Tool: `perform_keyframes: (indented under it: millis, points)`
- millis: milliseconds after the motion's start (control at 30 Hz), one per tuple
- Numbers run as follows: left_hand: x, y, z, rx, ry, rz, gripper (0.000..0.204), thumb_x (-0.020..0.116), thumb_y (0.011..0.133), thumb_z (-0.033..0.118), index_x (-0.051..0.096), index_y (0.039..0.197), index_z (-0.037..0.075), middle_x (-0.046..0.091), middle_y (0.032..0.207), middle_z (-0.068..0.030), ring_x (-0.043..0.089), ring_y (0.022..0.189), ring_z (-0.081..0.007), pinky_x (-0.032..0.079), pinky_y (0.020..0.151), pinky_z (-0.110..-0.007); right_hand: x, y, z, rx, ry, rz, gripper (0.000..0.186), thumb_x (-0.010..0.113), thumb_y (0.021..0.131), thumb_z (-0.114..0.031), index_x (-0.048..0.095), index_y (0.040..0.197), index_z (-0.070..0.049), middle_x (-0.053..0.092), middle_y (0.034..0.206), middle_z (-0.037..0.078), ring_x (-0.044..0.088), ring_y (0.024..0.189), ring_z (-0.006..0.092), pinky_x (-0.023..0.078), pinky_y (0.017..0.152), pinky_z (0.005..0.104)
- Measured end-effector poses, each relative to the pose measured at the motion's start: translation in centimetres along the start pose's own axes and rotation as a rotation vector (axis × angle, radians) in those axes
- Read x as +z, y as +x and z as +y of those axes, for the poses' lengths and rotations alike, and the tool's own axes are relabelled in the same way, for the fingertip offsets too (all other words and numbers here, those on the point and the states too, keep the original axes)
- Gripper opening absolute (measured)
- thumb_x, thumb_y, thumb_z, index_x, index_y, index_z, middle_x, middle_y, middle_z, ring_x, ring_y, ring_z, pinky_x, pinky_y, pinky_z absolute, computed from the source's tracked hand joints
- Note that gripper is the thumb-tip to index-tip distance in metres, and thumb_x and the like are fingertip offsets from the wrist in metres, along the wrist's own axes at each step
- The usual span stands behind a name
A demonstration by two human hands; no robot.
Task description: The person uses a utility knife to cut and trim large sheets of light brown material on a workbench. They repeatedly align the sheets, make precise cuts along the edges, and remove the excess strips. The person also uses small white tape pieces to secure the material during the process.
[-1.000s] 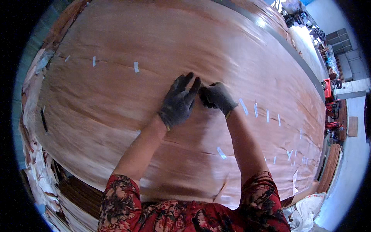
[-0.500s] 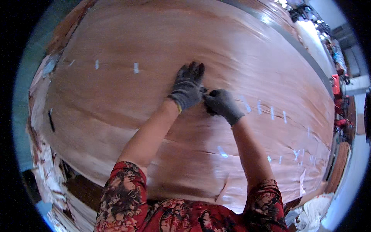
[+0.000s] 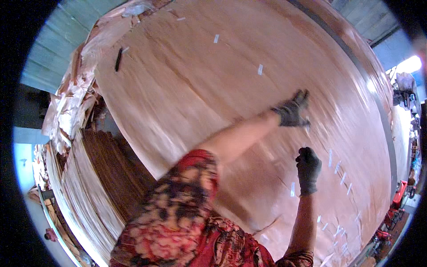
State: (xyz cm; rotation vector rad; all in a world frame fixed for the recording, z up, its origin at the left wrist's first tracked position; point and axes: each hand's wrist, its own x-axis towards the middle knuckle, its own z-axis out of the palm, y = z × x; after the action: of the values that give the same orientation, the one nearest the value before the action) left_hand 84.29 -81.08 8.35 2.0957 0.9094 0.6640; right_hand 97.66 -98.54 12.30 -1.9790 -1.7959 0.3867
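Observation:
A large reddish-brown sheet of wood veneer (image 3: 178, 102) spreads under both hands, rippled and cracked in places. My left hand (image 3: 292, 111), in a dark grey glove, is over its middle right with fingers stretched and thumb apart. A small pale bit shows by the thumb; whether it is held I cannot tell. Nearer to me, my right hand (image 3: 308, 168) is closed in the same kind of glove, and what its fingers hold is hidden. Short white tape strips lie on the veneer, among them one strip (image 3: 292, 189) beside my right wrist and another (image 3: 260, 70) farther off.
A slim black bar (image 3: 118, 59) lies near the sheet's left edge. Torn veneer scraps (image 3: 66, 111) hang beyond it. Stacked dark brown sheets (image 3: 111, 164) stand at the left. A grey band (image 3: 356, 60) runs along the far right side, with red equipment (image 3: 400, 191) beyond.
The view has swung round to the left. My hands, close together before, are now apart: the left reaches across to the right, and the right is drawn nearer to me.

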Motion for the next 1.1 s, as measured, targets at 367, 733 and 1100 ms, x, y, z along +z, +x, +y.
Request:
perform_keyframes:
  millis: [367, 733, 1100]
  points:
    - [-20.0, -22.8, -12.3, -0.310, 0.963, 0.407, 0.067, 0.054, 0.084, 0.038, 0.034, 0.136, 0.001, 0.038, 0.138, -0.0216, 0.032, 0.129, -0.0378, 0.024, 0.106, -0.049, 2.2, 1.6, -9.3, 0.218, 0.503, -0.328, 0.023, 0.059, 0.089, -0.025, 0.067, 0.089, -0.003, 0.058, 0.057, 0.004, 0.055, 0.050, 0.0088, 0.044, 0.045, 0.0261]
    - [-19.8, -23.0, -12.4, -0.236, 0.806, 0.502, 0.061, 0.049, 0.086, 0.030, 0.033, 0.137, 0.001, 0.045, 0.133, -0.0193, 0.040, 0.125, -0.0341, 0.025, 0.107, -0.047, 14.1, 11.7, -24.9, -0.522, 0.029, -0.642, 0.030, 0.056, 0.086, -0.031, 0.065, 0.079, -0.004, 0.062, 0.063, 0.012, 0.061, 0.055, 0.0225, 0.048, 0.055, 0.0351]
    - [-19.9, -22.8, -12.0, -0.259, 0.802, 0.469, 0.059, 0.049, 0.085, 0.025, 0.034, 0.136, -0.001, 0.045, 0.134, -0.0163, 0.038, 0.126, -0.0335, 0.022, 0.108, -0.048, 16.8, 14.9, -27.3, -0.521, -0.339, -0.757, 0.035, 0.058, 0.075, -0.036, 0.068, 0.073, -0.002, 0.065, 0.069, 0.016, 0.065, 0.066, 0.0307, 0.051, 0.064, 0.0420]
